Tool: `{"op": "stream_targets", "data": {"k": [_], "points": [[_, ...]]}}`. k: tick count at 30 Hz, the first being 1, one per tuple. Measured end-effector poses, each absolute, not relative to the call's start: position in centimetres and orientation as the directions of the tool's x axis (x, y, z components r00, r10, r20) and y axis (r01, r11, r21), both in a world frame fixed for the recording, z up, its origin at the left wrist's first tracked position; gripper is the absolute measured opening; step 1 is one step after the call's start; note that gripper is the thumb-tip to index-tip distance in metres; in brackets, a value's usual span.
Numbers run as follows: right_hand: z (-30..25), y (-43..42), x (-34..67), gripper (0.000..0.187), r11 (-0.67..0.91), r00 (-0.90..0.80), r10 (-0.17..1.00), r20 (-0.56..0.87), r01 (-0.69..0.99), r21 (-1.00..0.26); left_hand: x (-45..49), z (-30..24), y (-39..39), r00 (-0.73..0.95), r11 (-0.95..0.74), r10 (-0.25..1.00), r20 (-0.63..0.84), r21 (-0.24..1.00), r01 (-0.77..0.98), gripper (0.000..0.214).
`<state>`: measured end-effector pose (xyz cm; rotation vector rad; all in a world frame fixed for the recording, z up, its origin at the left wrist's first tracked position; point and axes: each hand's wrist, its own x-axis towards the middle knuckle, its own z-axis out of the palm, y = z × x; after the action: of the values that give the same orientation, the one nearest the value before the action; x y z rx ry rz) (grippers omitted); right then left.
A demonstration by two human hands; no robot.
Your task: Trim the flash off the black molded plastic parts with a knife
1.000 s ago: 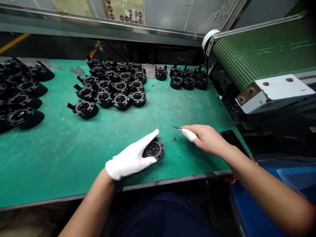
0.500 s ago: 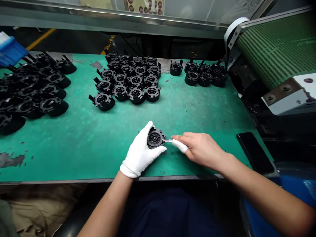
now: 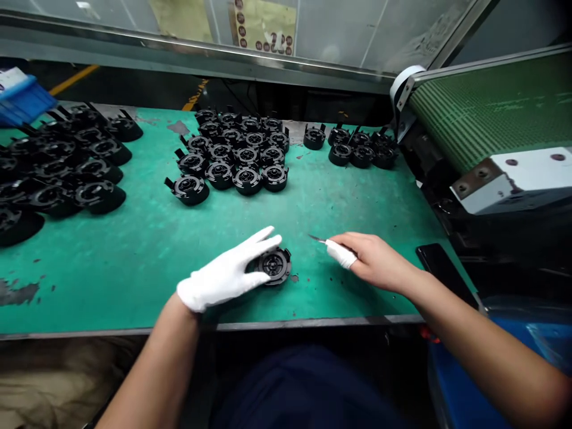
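Note:
My left hand [image 3: 232, 268], in a white glove, is around a round black plastic part [image 3: 274, 266] low over the table's near half. Its fingers lie along the far side and the thumb presses at the near left rim. Concentric rings show on the part's upper face, and a tab sticks out at its right. To the right, my right hand [image 3: 369, 256] is closed on a small knife [image 3: 316, 238], its thin metal blade pointing left, apart from the part. White wrapping covers the right thumb; the knife's handle is hidden in the fingers.
Similar black parts stand in groups at the left [image 3: 58, 158], back middle [image 3: 236, 152] and back right [image 3: 361, 146] of the green table [image 3: 147, 256]. A phone [image 3: 440, 268] lies at the right edge, below a green conveyor belt [image 3: 500, 107]. A blue bin [image 3: 27, 101] is far left.
The knife has come away from the part's rim, moving right. My left hand has swung clockwise and the part has turned with it, its tab now at the right. The camera view has tilted up.

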<state>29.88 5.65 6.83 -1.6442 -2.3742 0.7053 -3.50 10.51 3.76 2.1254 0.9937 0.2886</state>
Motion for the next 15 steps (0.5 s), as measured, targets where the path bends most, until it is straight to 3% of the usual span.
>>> {"op": "stream_targets", "data": {"k": [3, 7, 12, 15], "points": [[6.3, 4.4, 28.8, 0.035, 0.319, -0.440, 0.885, -0.149, 0.808, -0.495, -5.3, 4.1, 10.0, 0.488, -0.298, 0.873, 0.000, 0.791, 0.534, 0.081], [6.0, 4.2, 26.7, 0.034, 0.364, -0.470, 0.872, -0.135, 0.809, -0.462, -3.0, 2.4, 7.3, 0.369, -0.223, 0.929, 0.002, 0.799, 0.558, 0.115], [6.2, 6.0, 24.1, 0.033, 0.421, -0.486, 0.857, -0.173, 0.852, -0.311, 0.3, 0.2, 5.6, 0.263, -0.191, 0.964, 0.033, 0.773, 0.604, 0.100], [6.0, 8.2, 25.9, 0.030, 0.353, -0.386, 0.901, -0.198, 0.918, -0.182, 0.1, 0.1, 5.7, 0.285, -0.219, 0.957, 0.045, 0.755, 0.618, 0.095]]}}
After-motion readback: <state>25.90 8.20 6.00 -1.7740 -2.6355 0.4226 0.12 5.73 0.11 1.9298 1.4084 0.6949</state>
